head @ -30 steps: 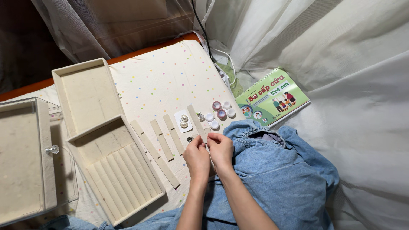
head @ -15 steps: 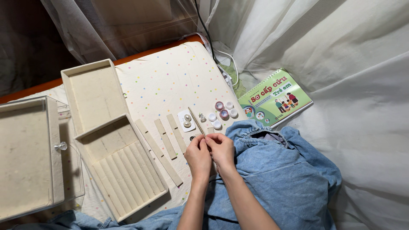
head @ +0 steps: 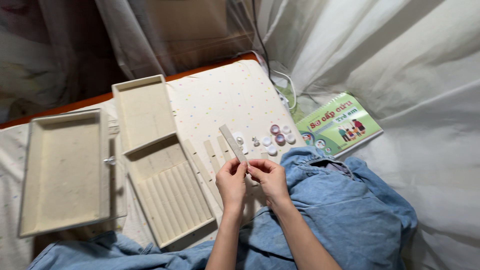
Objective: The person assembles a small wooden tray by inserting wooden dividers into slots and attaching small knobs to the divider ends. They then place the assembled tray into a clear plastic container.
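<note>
A beige padded strip (head: 232, 142) sticks up and away from my hands, its near end pinched between them. My left hand (head: 232, 183) grips that end from the left and my right hand (head: 269, 179) meets it from the right. More beige strips (head: 210, 155) lie side by side on the dotted cloth just beyond my hands. Left of them sits an open beige jewellery tray (head: 165, 195) with ridged slots. Several small round pieces (head: 278, 137), white and pinkish, lie in a cluster past the strip's tip.
A large flat beige case (head: 65, 170) with a small knob lies at the left, a shallower tray (head: 142, 110) behind the ridged one. A green picture book (head: 340, 125) rests on white sheets at the right. Blue denim cloth (head: 340, 215) covers my lap.
My hands have lifted the strip off the cloth and raised it; it now points up and away. The view has shifted slightly to the right.
</note>
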